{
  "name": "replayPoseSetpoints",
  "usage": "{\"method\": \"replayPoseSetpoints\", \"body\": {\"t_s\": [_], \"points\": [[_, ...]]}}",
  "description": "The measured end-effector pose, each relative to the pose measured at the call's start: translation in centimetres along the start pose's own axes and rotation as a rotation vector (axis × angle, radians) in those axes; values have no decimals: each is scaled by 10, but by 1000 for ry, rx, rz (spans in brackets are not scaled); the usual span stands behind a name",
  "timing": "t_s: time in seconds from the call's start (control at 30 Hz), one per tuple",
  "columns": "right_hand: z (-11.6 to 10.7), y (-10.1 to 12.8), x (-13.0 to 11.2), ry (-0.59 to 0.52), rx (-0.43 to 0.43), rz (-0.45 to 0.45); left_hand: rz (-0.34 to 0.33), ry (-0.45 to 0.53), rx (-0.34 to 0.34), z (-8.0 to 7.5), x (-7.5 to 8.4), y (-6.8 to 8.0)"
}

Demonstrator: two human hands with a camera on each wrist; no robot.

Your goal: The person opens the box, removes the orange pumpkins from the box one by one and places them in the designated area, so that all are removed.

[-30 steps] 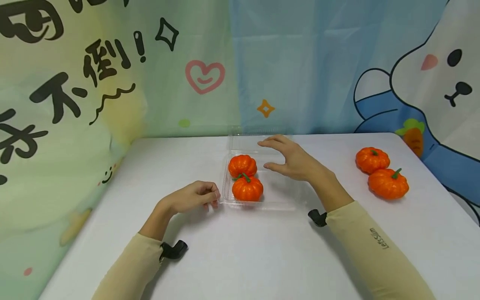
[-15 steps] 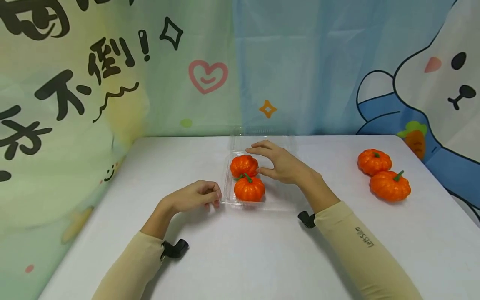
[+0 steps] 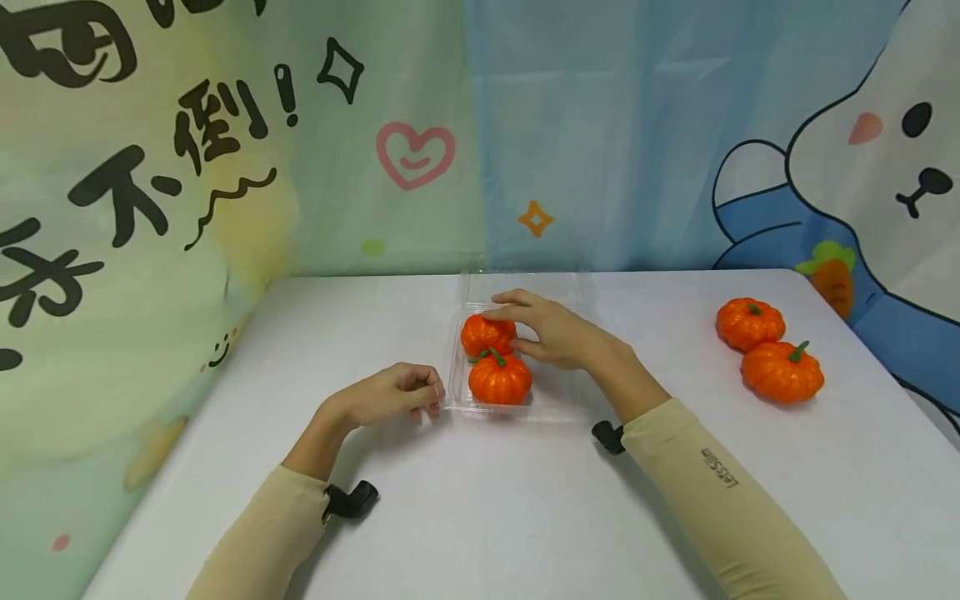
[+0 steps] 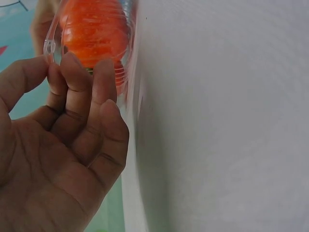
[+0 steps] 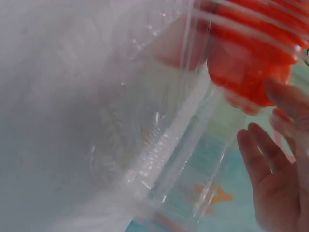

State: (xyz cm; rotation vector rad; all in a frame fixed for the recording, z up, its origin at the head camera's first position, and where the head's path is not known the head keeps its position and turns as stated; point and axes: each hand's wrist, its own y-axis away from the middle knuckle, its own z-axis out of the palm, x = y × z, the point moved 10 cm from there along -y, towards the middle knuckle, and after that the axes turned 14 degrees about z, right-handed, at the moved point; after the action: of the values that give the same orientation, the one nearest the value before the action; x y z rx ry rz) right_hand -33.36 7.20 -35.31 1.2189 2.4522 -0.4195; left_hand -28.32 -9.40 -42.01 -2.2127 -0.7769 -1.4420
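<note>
A clear plastic box [image 3: 558, 390] lies on the table with two orange pumpkins in its left half. The far pumpkin [image 3: 478, 337] stands behind the near pumpkin [image 3: 499, 382], which has a green stem. At the box's front left corner my left hand [image 3: 388, 393] pinches the rim [image 4: 49, 47] between thumb and index finger. My right hand [image 3: 558, 335] reaches over the box from the right. Its fingers extend across the top of the far pumpkin, with the thumb at its right side. In the right wrist view those fingers [image 5: 263, 157] look spread beside the orange pumpkin [image 5: 246, 63].
Two more pumpkins, one farther back [image 3: 750, 324] and one nearer [image 3: 782, 372], sit on the white table [image 3: 480, 517] at the right. A printed cloth backdrop [image 3: 585, 125] hangs behind the table. The box's clear lid [image 3: 525, 285] lies folded back toward it.
My right hand has moved left and slightly down, from the box's right half to the far pumpkin. The left hand stays at the box corner, and the pumpkins keep their places.
</note>
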Motion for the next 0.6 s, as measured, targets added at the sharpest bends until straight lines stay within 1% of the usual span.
{"method": "replayPoseSetpoints", "body": {"t_s": [0.07, 0.27, 0.4, 0.6], "points": [[2, 1, 0, 5, -7, -8, 2, -5, 0, 1, 0, 0], [5, 1, 2, 26, -16, 16, 15, -17, 0, -1, 2, -3], [8, 2, -1, 5, -11, 4, 6, -6, 0, 0, 0, -2], [9, -1, -5, -1, 3, 18, 26, -11, -2, -1, 2, 1]]}}
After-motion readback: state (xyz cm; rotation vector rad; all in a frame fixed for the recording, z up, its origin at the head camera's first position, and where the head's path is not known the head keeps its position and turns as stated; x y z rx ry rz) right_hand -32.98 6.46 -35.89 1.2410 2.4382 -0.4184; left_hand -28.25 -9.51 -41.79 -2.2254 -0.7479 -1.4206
